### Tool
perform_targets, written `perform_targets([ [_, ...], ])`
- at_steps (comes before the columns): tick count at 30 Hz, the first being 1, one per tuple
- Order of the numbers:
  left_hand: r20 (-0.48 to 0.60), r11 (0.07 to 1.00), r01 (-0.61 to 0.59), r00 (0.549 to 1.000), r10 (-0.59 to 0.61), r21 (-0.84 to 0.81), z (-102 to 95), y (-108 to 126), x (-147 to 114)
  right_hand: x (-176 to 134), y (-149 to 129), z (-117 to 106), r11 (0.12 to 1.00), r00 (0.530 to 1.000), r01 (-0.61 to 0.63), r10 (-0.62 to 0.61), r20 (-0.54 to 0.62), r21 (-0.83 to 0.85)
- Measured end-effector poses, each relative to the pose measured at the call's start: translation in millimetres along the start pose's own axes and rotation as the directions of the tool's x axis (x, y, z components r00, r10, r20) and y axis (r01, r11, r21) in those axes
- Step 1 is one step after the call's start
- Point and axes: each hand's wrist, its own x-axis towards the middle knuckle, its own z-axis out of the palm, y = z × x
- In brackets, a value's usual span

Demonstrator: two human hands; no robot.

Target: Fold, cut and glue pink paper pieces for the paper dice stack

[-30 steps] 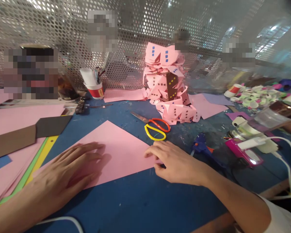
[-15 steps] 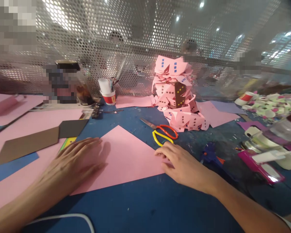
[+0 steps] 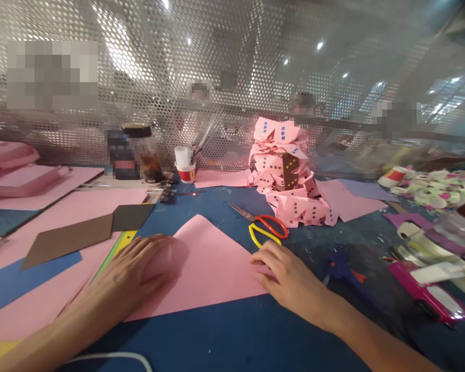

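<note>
A pink paper sheet [image 3: 207, 274] lies on the blue table in front of me, its far corner slightly curved. My left hand [image 3: 145, 266] rests on its left side, fingers stretched out and thumb apart. At the sheet's right corner is my right hand [image 3: 277, 268], fingers loosely bent and touching the paper, with a gap between them and the thumb. Just beyond the right hand lie scissors [image 3: 263, 226] with one red and one yellow handle, blades pointing away to the left. Behind them stands a pink paper tower [image 3: 282, 160] marked with small dark and blue squares.
Brown card [image 3: 67, 237] and blue paper [image 3: 39, 276] lie on pink sheets at left. A red-white cup [image 3: 186, 172] and a lidded jar [image 3: 151, 160] stand by the perforated screen. A blue glue gun [image 3: 343, 268] and a magenta device [image 3: 430, 289] lie at right.
The view has shifted, so the whole table sits lower and further right in the picture. The pink sheet's far corner now looks more curved. Both hands stay on the sheet.
</note>
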Motion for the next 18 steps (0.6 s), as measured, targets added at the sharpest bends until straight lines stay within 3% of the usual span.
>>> perform_targets([
  [5,0.013,0.995,0.091,0.996,-0.091,-0.045,0.6,1.5,-2.9,2.9,0.3,3.4,1.000,0.998,0.013,-0.013,-0.054,0.014],
  [10,-0.073,0.960,0.066,0.993,-0.089,-0.272,4.4,-0.7,-3.3,5.2,1.4,2.4,0.999,0.996,0.006,-0.003,-0.091,0.031],
  [14,-0.073,0.888,0.060,0.992,-0.105,-0.456,3.3,2.3,-4.1,4.9,2.0,2.2,0.997,0.993,0.004,0.005,-0.118,0.072],
  [18,-0.068,0.860,0.075,0.990,-0.126,-0.505,1.5,5.7,-6.1,6.1,1.8,3.0,0.984,0.989,-0.019,0.044,-0.143,0.175],
])
